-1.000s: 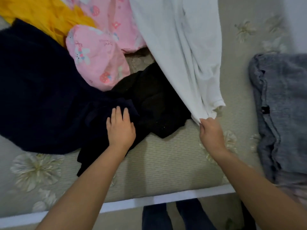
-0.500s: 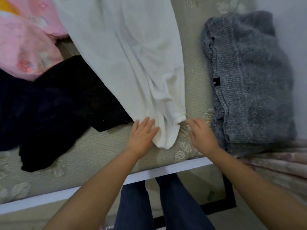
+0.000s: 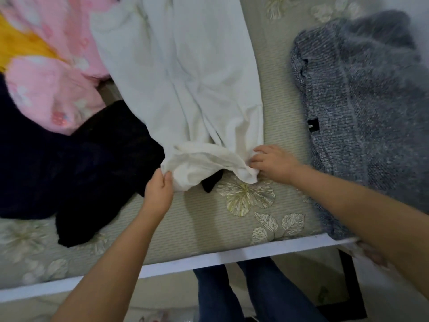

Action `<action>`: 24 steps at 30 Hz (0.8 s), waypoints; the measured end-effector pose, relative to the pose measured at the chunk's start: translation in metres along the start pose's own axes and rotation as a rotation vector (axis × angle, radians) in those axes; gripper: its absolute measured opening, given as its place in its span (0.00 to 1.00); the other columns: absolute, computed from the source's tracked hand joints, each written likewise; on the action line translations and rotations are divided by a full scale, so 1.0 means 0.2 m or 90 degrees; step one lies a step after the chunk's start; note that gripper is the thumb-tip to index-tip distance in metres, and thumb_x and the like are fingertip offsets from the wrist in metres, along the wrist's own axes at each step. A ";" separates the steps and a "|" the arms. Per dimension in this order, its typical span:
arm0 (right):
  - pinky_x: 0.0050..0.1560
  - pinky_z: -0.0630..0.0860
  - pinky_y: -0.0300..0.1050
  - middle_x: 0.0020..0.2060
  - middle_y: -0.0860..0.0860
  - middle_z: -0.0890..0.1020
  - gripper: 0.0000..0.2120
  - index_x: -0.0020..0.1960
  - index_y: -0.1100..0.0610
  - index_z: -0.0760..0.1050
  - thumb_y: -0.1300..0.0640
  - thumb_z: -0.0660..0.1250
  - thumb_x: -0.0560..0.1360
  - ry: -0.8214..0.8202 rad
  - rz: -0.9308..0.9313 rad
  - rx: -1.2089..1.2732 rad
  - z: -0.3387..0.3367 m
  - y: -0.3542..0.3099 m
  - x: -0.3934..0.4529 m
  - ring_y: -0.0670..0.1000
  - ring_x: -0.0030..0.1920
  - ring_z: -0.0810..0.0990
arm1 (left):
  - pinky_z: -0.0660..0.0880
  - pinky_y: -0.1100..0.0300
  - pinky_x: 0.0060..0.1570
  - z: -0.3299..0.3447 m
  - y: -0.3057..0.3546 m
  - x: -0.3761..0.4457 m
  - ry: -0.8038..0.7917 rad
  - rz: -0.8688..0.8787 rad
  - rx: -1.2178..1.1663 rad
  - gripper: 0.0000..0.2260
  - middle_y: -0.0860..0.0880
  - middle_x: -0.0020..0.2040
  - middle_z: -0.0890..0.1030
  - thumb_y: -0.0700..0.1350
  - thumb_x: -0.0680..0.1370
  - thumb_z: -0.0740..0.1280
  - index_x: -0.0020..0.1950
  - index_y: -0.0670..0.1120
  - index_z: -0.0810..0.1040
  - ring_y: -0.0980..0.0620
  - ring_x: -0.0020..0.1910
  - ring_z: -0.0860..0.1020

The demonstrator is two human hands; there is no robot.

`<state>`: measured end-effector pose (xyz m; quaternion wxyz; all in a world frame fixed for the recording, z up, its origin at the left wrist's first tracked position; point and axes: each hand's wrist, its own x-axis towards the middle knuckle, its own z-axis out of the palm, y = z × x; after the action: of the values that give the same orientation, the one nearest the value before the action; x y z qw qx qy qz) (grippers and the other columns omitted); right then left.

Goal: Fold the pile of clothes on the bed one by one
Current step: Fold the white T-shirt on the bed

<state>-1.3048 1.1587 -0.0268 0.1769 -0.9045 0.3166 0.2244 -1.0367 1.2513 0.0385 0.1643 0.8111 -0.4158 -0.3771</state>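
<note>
A long white garment point(image 3: 185, 77) lies stretched up the middle of the bed point(image 3: 190, 221), its near hem bunched and lifted. My left hand point(image 3: 160, 191) pinches the hem's left corner between thumb and fingers. My right hand point(image 3: 272, 163) pinches the hem's right corner, fingers curled into the cloth. A black garment point(image 3: 111, 159) lies to the left, and a corner of it pokes out under the white hem. Further left are a dark navy piece point(image 3: 30, 159), a pink printed piece point(image 3: 48, 89) and a yellow one point(image 3: 16, 45).
A grey knitted sweater point(image 3: 362, 108) lies folded at the right side of the bed, close to my right forearm. The bed's white front edge point(image 3: 209, 259) runs across below my arms. My jeans-clad legs point(image 3: 243, 296) stand on the floor beneath.
My left hand left the dark clothes, crossed to the white garment and now pinches its hem. Both hands have spread the hem apart and lifted it. The view has shifted right.
</note>
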 end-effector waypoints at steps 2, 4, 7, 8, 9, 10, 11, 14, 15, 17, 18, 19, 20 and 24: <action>0.66 0.62 0.47 0.65 0.47 0.73 0.17 0.65 0.50 0.71 0.54 0.61 0.76 0.037 0.033 0.081 -0.01 -0.02 0.04 0.50 0.68 0.64 | 0.63 0.61 0.43 -0.05 0.02 0.03 0.044 -0.045 -0.036 0.11 0.45 0.47 0.71 0.43 0.82 0.52 0.55 0.37 0.69 0.49 0.47 0.69; 0.57 0.71 0.49 0.56 0.53 0.79 0.12 0.57 0.55 0.77 0.59 0.60 0.76 0.083 0.110 0.238 -0.04 -0.02 0.06 0.54 0.58 0.74 | 0.64 0.59 0.41 -0.06 0.03 0.05 0.069 -0.061 -0.062 0.09 0.46 0.45 0.71 0.43 0.81 0.53 0.52 0.39 0.68 0.50 0.44 0.69; 0.39 0.67 0.44 0.41 0.54 0.77 0.07 0.48 0.63 0.74 0.61 0.59 0.78 0.179 0.221 0.447 -0.12 0.03 0.01 0.52 0.42 0.74 | 0.66 0.61 0.33 -0.07 0.07 0.06 0.108 -0.035 -0.066 0.08 0.53 0.38 0.69 0.46 0.80 0.56 0.49 0.41 0.66 0.55 0.37 0.69; 0.36 0.63 0.43 0.37 0.52 0.75 0.07 0.46 0.63 0.73 0.61 0.59 0.78 0.226 0.237 0.475 -0.16 0.06 -0.03 0.52 0.40 0.72 | 0.66 0.63 0.32 -0.08 0.09 0.07 0.122 -0.016 -0.060 0.09 0.54 0.38 0.69 0.47 0.80 0.58 0.49 0.42 0.66 0.58 0.36 0.69; 0.36 0.61 0.43 0.33 0.50 0.72 0.07 0.43 0.62 0.73 0.61 0.60 0.77 0.279 0.244 0.484 -0.21 0.09 -0.07 0.51 0.38 0.70 | 0.66 0.64 0.32 -0.10 0.12 0.07 0.137 0.001 -0.051 0.08 0.56 0.38 0.70 0.48 0.79 0.60 0.48 0.43 0.66 0.60 0.36 0.69; 0.37 0.60 0.43 0.29 0.47 0.70 0.07 0.41 0.62 0.73 0.62 0.61 0.77 0.339 0.243 0.482 -0.27 0.11 -0.11 0.52 0.36 0.70 | 0.65 0.64 0.31 -0.12 0.15 0.07 0.153 0.021 -0.040 0.08 0.57 0.38 0.70 0.49 0.78 0.61 0.48 0.45 0.66 0.61 0.35 0.69; 0.39 0.61 0.44 0.27 0.45 0.68 0.08 0.39 0.63 0.74 0.62 0.62 0.76 0.401 0.236 0.470 -0.34 0.13 -0.14 0.52 0.34 0.69 | 0.64 0.63 0.31 -0.15 0.19 0.07 0.167 0.047 -0.025 0.09 0.57 0.37 0.70 0.50 0.77 0.62 0.47 0.46 0.66 0.61 0.35 0.69; 0.45 0.67 0.52 0.26 0.54 0.73 0.12 0.39 0.67 0.78 0.59 0.63 0.74 0.554 0.216 0.411 -0.63 0.13 -0.24 0.54 0.32 0.72 | 0.63 0.59 0.34 -0.27 0.34 0.04 0.198 0.118 0.022 0.09 0.55 0.36 0.72 0.51 0.76 0.64 0.46 0.47 0.68 0.55 0.36 0.71; 0.46 0.68 0.54 0.27 0.57 0.75 0.13 0.40 0.67 0.79 0.58 0.62 0.72 0.600 0.210 0.389 -0.73 0.11 -0.27 0.55 0.32 0.73 | 0.63 0.59 0.35 -0.33 0.41 0.03 0.217 0.146 0.031 0.08 0.53 0.36 0.73 0.49 0.76 0.64 0.46 0.46 0.69 0.52 0.38 0.72; 0.47 0.70 0.57 0.27 0.58 0.75 0.12 0.41 0.67 0.80 0.60 0.62 0.71 0.697 0.193 0.349 -0.95 0.07 -0.35 0.59 0.33 0.77 | 0.64 0.57 0.38 -0.47 0.55 -0.01 0.283 0.209 0.030 0.07 0.46 0.39 0.75 0.45 0.78 0.61 0.47 0.41 0.72 0.45 0.42 0.74; 0.46 0.70 0.57 0.27 0.55 0.73 0.11 0.41 0.67 0.80 0.60 0.62 0.71 0.737 0.188 0.338 -1.06 0.05 -0.40 0.60 0.33 0.77 | 0.63 0.56 0.39 -0.57 0.62 -0.03 0.323 0.244 0.020 0.08 0.44 0.38 0.75 0.44 0.79 0.60 0.46 0.39 0.72 0.44 0.42 0.73; 0.46 0.69 0.56 0.28 0.52 0.72 0.11 0.42 0.66 0.80 0.61 0.62 0.71 0.771 0.188 0.327 -1.16 0.03 -0.46 0.61 0.34 0.78 | 0.61 0.56 0.38 -0.68 0.70 -0.05 0.366 0.284 0.010 0.09 0.43 0.36 0.73 0.42 0.79 0.59 0.44 0.38 0.72 0.44 0.40 0.72; 0.46 0.68 0.56 0.29 0.52 0.72 0.11 0.42 0.66 0.80 0.61 0.62 0.71 0.800 0.189 0.314 -1.27 0.00 -0.52 0.60 0.35 0.78 | 0.58 0.56 0.36 -0.79 0.77 -0.08 0.407 0.322 0.004 0.10 0.44 0.33 0.71 0.41 0.80 0.58 0.42 0.37 0.70 0.45 0.37 0.69; 0.42 0.71 0.58 0.29 0.61 0.79 0.07 0.41 0.68 0.79 0.65 0.65 0.69 0.957 0.161 0.212 -1.65 -0.13 -0.75 0.61 0.33 0.80 | 0.53 0.59 0.34 -1.23 1.07 -0.27 0.495 0.428 -0.012 0.08 0.54 0.32 0.65 0.36 0.80 0.56 0.43 0.43 0.71 0.49 0.40 0.66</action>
<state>-1.2950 1.0997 0.3322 0.0213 -0.7326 0.4816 -0.4806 -0.9908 1.1554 0.3504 0.4262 0.7116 -0.5581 0.0220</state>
